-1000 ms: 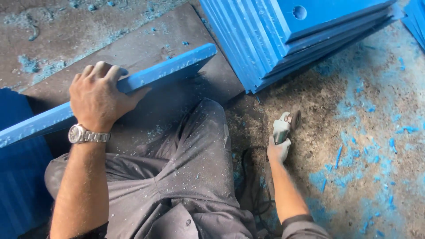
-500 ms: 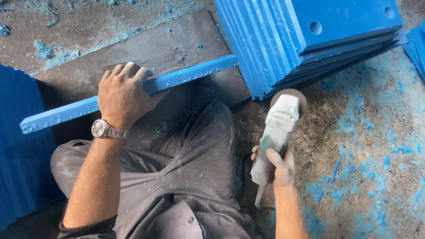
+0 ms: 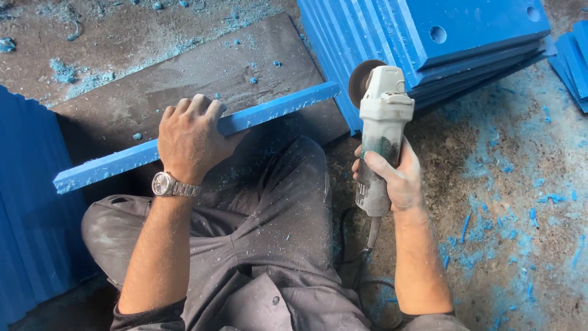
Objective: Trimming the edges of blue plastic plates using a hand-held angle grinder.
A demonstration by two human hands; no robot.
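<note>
My left hand, with a metal wristwatch, grips the top edge of a long blue plastic panel standing on edge across a dark board. My right hand is closed around the body of a dusty white angle grinder, held upright with its disc near the right end of the panel. The grinder's cable hangs down by my right forearm. My grey trousers fill the lower middle of the view.
A stack of blue panels with round holes lies at the upper right. More blue panels stand at the left edge, and some at the far right. Blue shavings and dust cover the concrete floor.
My right hand has picked the angle grinder up from the floor and raised it toward the panel's right end. My left hand keeps holding the panel.
</note>
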